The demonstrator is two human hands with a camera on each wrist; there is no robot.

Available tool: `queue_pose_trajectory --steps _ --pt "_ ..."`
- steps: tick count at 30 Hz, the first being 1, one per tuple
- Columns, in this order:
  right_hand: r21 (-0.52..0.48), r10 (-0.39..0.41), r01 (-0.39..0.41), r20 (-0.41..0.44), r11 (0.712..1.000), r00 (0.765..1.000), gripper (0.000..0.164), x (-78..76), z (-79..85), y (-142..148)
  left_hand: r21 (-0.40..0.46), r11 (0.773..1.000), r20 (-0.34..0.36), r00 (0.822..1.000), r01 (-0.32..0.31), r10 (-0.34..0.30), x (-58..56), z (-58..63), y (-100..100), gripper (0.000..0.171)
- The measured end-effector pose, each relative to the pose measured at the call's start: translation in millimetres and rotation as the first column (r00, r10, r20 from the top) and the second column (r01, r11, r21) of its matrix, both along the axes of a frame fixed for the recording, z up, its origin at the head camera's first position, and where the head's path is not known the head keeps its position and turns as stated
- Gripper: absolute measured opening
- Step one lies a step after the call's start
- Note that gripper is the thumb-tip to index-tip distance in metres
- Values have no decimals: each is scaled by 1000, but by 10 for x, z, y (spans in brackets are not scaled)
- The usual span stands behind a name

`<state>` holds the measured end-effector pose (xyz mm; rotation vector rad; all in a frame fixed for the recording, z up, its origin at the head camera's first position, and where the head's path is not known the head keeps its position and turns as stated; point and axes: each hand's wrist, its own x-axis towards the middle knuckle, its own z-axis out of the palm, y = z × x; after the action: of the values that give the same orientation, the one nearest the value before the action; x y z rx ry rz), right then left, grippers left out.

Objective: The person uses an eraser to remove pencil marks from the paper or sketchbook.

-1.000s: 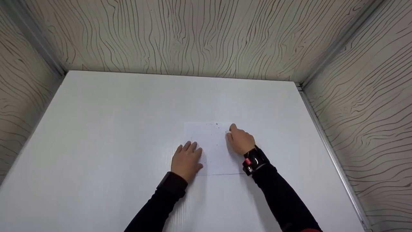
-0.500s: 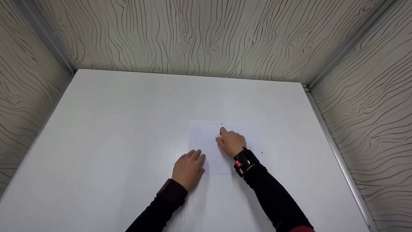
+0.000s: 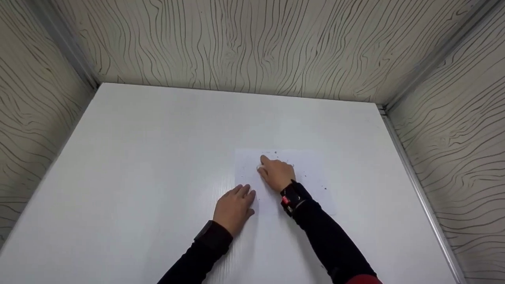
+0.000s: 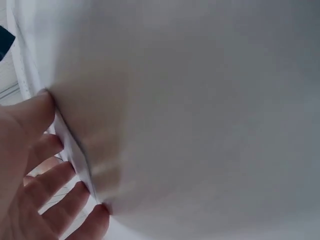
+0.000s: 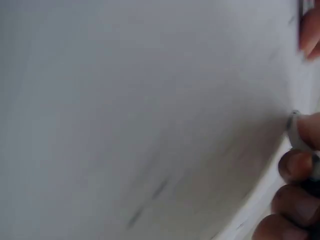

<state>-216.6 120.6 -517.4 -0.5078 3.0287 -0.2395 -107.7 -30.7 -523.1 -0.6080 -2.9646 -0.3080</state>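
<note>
A white sheet of paper lies flat on the white table, with small dark crumbs scattered over it. My right hand pinches a small white eraser against the sheet; the eraser's working corner looks dark and smudged. Most of the eraser is hidden by the fingers. At the paper's left edge, my left hand rests with its fingers extended and fingertips on the sheet. In the left wrist view the fingertips press on the paper. Faint dark marks show blurred on the sheet in the right wrist view.
The white table stretches out around the sheet. Wood-grain patterned panels stand at the back and on both sides, with grey metal strips along the corners and right edge.
My right hand has moved left across the paper from its right part toward the upper left, still holding the eraser. The left hand stays on the sheet's left edge. Dark crumbs now show at the right.
</note>
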Motion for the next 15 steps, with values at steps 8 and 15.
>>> queue_pose_trajectory --steps 8,15 --pt "43 32 -33 21 999 999 18 23 27 -6 38 999 14 1000 -12 11 8 -69 9 47" --pt "60 50 -51 13 997 999 24 100 -44 -71 61 998 26 1000 -11 9 30 -59 6 48"
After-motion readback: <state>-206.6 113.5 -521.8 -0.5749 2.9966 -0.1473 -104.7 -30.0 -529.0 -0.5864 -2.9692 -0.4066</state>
